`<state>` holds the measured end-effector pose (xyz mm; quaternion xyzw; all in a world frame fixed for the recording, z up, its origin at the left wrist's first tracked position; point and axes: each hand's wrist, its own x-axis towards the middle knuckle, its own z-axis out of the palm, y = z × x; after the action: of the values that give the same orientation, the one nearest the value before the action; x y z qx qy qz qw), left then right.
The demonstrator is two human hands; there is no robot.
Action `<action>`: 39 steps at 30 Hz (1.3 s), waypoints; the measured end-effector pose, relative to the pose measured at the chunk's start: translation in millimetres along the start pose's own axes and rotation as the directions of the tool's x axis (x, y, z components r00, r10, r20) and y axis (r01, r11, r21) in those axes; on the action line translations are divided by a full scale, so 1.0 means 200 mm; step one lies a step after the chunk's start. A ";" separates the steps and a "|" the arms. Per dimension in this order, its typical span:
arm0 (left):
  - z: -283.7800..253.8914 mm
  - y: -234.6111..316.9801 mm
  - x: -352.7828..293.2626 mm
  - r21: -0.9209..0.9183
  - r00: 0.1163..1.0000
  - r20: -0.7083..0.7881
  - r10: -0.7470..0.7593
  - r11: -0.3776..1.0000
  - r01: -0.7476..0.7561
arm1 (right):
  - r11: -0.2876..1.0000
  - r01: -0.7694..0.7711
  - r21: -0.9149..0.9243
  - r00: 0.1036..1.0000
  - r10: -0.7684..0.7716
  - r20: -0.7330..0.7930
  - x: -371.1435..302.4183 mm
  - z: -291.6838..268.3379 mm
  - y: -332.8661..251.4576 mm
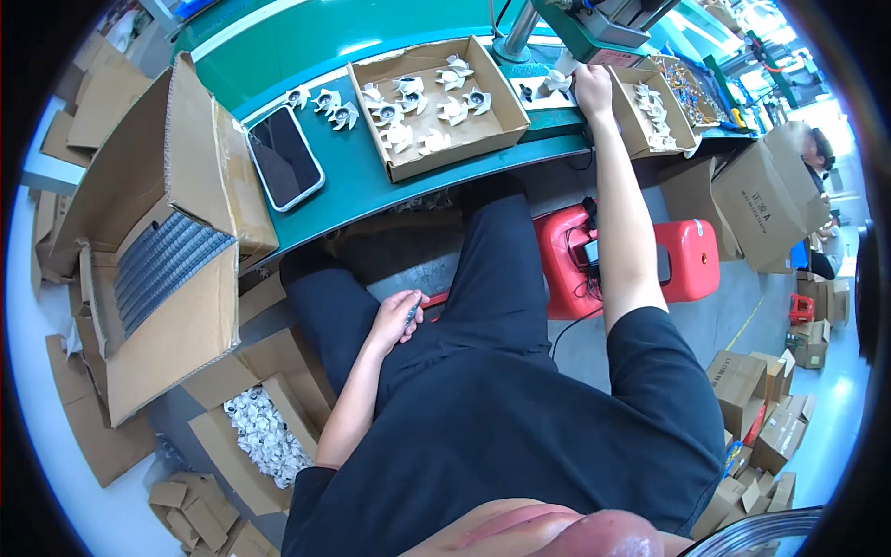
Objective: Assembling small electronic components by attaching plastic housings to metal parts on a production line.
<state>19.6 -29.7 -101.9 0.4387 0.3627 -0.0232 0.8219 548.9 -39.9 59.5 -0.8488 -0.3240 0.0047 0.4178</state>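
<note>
My right hand [594, 91] reaches out to the far right of the bench, its fingers closed at the edge of a white fan wheel [559, 80]. That wheel is over a pale fixture [531, 93] under a green bench press [594, 42]; the fingertips are partly hidden. Resting on my lap, my left hand [397, 320] is curled around a small dark metallic part [412, 314], too small to name. A shallow cardboard tray [445, 158] left of the fixture holds several white fan wheels with dark hubs. More fan wheels [327, 100] lie on the bench beside it.
A phone [285, 158] lies on the green bench [353, 190]. At left stands an open carton [176, 306] of grey rods; below, a box [311, 418] of small white parts. Right of my hand is another parts box [631, 125]. A red case [691, 260] stands beneath the bench.
</note>
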 end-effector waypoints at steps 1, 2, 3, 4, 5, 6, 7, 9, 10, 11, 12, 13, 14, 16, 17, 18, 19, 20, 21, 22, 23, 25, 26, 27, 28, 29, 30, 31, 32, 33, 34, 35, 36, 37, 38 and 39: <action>0.00 -0.01 0.01 0.009 1.000 0.006 0.024 1.000 -0.024 | 0.999 -0.002 -0.046 1.000 0.002 0.012 0.02 0.00 -0.02; 0.00 -0.01 0.02 0.017 0.999 0.015 0.049 0.999 -0.049 | 0.996 -0.002 -0.094 1.000 0.004 0.023 0.03 -0.01 -0.04; -0.01 -0.02 0.04 0.015 0.998 0.013 0.061 0.998 -0.062 | 0.996 0.011 -0.093 1.000 -0.009 0.020 0.04 -0.01 -0.02; -0.01 -0.03 0.04 -0.023 0.998 -0.008 0.057 0.998 -0.057 | 0.987 0.024 0.161 1.000 -0.026 0.010 0.03 -0.01 0.02; -0.02 -0.04 0.05 -0.062 0.998 -0.026 0.052 0.997 -0.054 | 0.915 0.040 0.402 0.999 -0.042 -0.002 0.01 -0.02 0.05; -0.02 -0.04 0.05 -0.108 0.998 -0.050 0.048 0.993 -0.053 | 0.783 0.053 0.619 0.998 -0.062 -0.007 -0.01 -0.01 0.04; -0.03 -0.04 0.05 -0.118 0.997 -0.052 0.063 0.991 -0.069 | 0.784 0.065 0.618 0.997 -0.080 -0.004 -0.05 -0.02 0.03; -0.05 -0.05 0.03 -0.309 0.990 -0.140 0.006 0.950 -0.050 | 0.793 0.290 0.536 0.925 -0.375 0.053 -0.19 -0.05 0.01; -0.05 -0.05 0.03 -0.397 0.984 -0.173 -0.032 0.917 -0.040 | 0.793 0.295 0.533 0.923 -0.381 0.057 -0.20 -0.05 -0.02; -0.04 -0.01 -0.01 -0.393 0.986 -0.162 -0.036 0.919 -0.031 | 0.826 0.305 0.473 0.936 -0.352 0.012 -0.24 -0.04 -0.06; -0.04 0.03 -0.05 -0.398 0.988 -0.136 -0.073 0.917 0.013 | 0.857 0.310 0.411 0.945 -0.324 -0.038 -0.28 -0.03 -0.10; -0.02 0.10 -0.10 -0.397 0.989 -0.106 -0.108 0.916 0.057 | 0.886 0.311 0.345 0.950 -0.297 -0.094 -0.33 -0.02 -0.13; -0.02 0.15 -0.10 -0.396 0.988 -0.079 -0.135 0.914 0.093 | 0.888 0.315 0.335 0.949 -0.296 -0.108 -0.37 -0.01 -0.16; -0.05 0.12 -0.07 -0.386 0.990 0.019 -0.139 0.912 0.135 | 0.869 0.425 0.254 0.871 -0.316 -0.376 -0.48 0.01 -0.20; -0.07 0.08 -0.07 -0.386 0.985 0.096 -0.147 0.906 0.173 | 0.855 0.475 0.209 0.803 -0.324 -0.500 -0.54 0.03 -0.24; -0.08 0.06 -0.05 -0.386 0.974 0.170 -0.148 0.900 0.204 | 0.831 0.544 0.118 0.760 -0.428 -0.490 -0.63 0.06 -0.29; -0.08 0.05 -0.03 -0.378 0.976 0.173 -0.131 0.906 0.189 | 0.794 0.608 0.026 0.709 -0.527 -0.469 -0.71 0.09 -0.35; -0.06 0.02 -0.01 -0.408 0.975 0.184 -0.123 0.893 0.189 | 0.793 0.610 -0.001 0.727 -0.560 -0.396 -0.73 0.09 -0.43; -0.03 -0.02 -0.01 -0.442 0.975 0.188 -0.115 0.877 0.188 | 0.789 0.614 -0.022 0.745 -0.588 -0.316 -0.74 0.09 -0.53; -0.01 -0.02 0.01 -0.472 0.975 0.194 -0.106 0.861 0.188 | 0.790 0.605 -0.099 0.754 -0.608 -0.249 -0.74 0.09 -0.62; 0.02 -0.01 0.01 -0.462 0.974 0.201 -0.102 0.867 0.186 | 0.788 0.590 -0.176 0.767 -0.615 -0.181 -0.75 0.10 -0.70; 0.09 0.02 -0.01 -0.463 0.972 0.235 0.010 0.880 0.103 | 0.734 0.674 -0.079 0.704 -0.671 -0.233 -0.85 0.12 -0.82; 0.11 0.06 -0.02 -0.465 0.965 0.254 0.063 0.883 0.065 | 0.663 0.748 0.015 0.640 -0.715 -0.281 -0.92 0.12 -0.84; 0.13 0.10 -0.04 -0.461 0.965 0.255 0.062 0.885 0.065 | 0.608 0.778 0.161 0.628 -0.764 -0.149 -1.01 0.15 -0.79; 0.15 0.17 -0.05 -0.441 0.949 0.292 0.119 0.897 0.023 | 0.556 0.770 0.314 0.590 -0.808 -0.016 -1.10 0.16 -0.75; 0.17 0.24 -0.06 -0.423 0.929 0.328 0.173 0.906 -0.020 | 0.574 0.727 0.377 0.578 -0.808 0.114 -1.19 0.17 -0.72; 0.18 0.28 -0.06 -0.409 0.905 0.359 0.229 0.910 -0.068 | 0.591 0.677 0.439 0.545 -0.803 0.242 -1.27 0.17 -0.73; 0.19 0.30 -0.04 -0.413 0.907 0.356 0.225 0.909 -0.063 | 0.595 0.671 0.443 0.547 -0.800 0.246 -1.32 0.18 -0.70; 0.18 0.32 -0.02 -0.375 0.883 0.381 0.274 0.919 -0.123 | 0.656 0.516 0.551 0.587 -0.739 0.331 -1.37 0.21 -0.64; 0.17 0.34 0.00 -0.333 0.854 0.414 0.315 0.926 -0.180 | 0.698 0.339 0.630 0.611 -0.673 0.417 -1.41 0.23 -0.60; 0.17 0.36 0.01 -0.292 0.821 0.450 0.352 0.927 -0.237 | 0.717 0.148 0.681 0.615 -0.606 0.504 -1.43 0.25 -0.56; 0.18 0.37 0.01 -0.288 0.822 0.456 0.341 0.931 -0.226 | 0.720 0.141 0.680 0.624 -0.598 0.503 -1.44 0.26 -0.52; 0.20 0.39 0.01 -0.305 0.824 0.455 0.337 0.929 -0.211 | 0.709 0.048 0.703 0.634 -0.566 0.527 -1.44 0.27 -0.49; 0.22 0.40 0.01 -0.322 0.826 0.454 0.333 0.926 -0.197 | 0.691 -0.044 0.721 0.641 -0.535 0.551 -1.43 0.27 -0.48; 0.24 0.41 0.01 -0.339 0.826 0.456 0.331 0.923 -0.182 | 0.668 -0.133 0.733 0.644 -0.503 0.575 -1.41 0.26 -0.48; 0.24 0.41 0.02 -0.333 0.825 0.465 0.323 0.927 -0.175 | 0.668 -0.133 0.732 0.653 -0.497 0.572 -1.38 0.23 -0.48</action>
<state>79.6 -12.8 -29.7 0.3416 0.0702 0.0205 0.9370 265.8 -117.9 24.4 -0.4945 -0.5257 0.4253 0.5460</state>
